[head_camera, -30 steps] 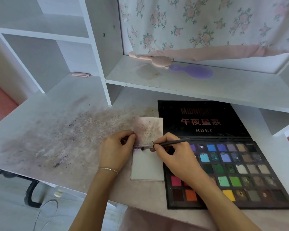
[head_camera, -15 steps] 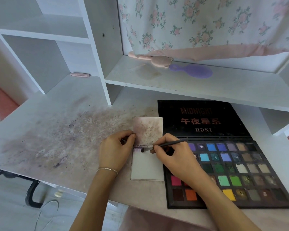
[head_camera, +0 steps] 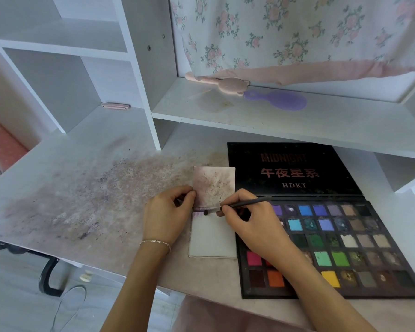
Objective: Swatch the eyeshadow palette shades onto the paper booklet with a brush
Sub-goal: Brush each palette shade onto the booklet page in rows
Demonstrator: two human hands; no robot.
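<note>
Hidden: right hand (head_camera: 249, 226) and forearm cover several pans in the left columns of the eyeshadow palette (head_camera: 333, 248); pan textures at its far right are too dim to read.
Cut off: floral curtain (head_camera: 297, 32) runs out of frame at top and right.
Right hand: fingers pinch a slim dark brush (head_camera: 237, 206), bristle tip touching the booklet's lower page just below the fold.
Left hand (head_camera: 168, 216): thumb and curled fingers hold the paper booklet (head_camera: 213, 236) at its left edge, by the fold; thin bracelet (head_camera: 156, 242) on the wrist.
Booklet: open flat, rounded corners, near the desk's front edge, touching the palette's left side; upper page smeared purple-brown, lower page mostly white.
Palette: black, rectangular, lid open and lying flat, square matte and shimmery pans.
Desk (head_camera: 82, 200): pale, dusted with purple powder.
Shelf (head_camera: 297, 125): pink bear-shaped item (head_camera: 228, 86), flat purple item (head_camera: 280, 100).
</note>
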